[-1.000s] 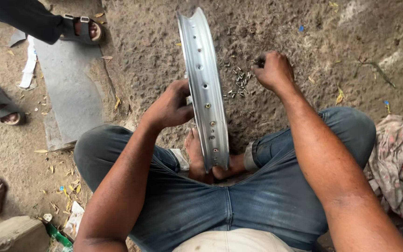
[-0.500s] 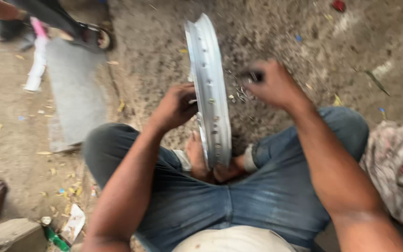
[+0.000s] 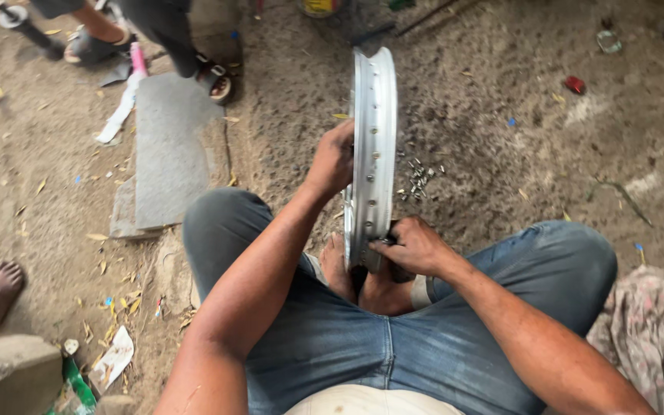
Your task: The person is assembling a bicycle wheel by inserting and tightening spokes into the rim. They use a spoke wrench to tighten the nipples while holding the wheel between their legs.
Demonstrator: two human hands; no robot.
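a bare silver metal wheel rim (image 3: pixel 372 154), smooth, shiny and drilled with small spoke holes, stands upright on edge between the seated person's bare feet (image 3: pixel 363 280), on rough, gritty dirt ground (image 3: pixel 501 138). the left hand (image 3: pixel 332 160) grips the rim's left side about halfway up. the right hand (image 3: pixel 413 246) pinches at the rim's lower edge, fingers closed on a small part too tiny to identify. just beyond the right hand lies a scatter of small metal spoke nipples (image 3: pixel 418 179). faded blue jeans (image 3: pixel 347 346) cover both knees.
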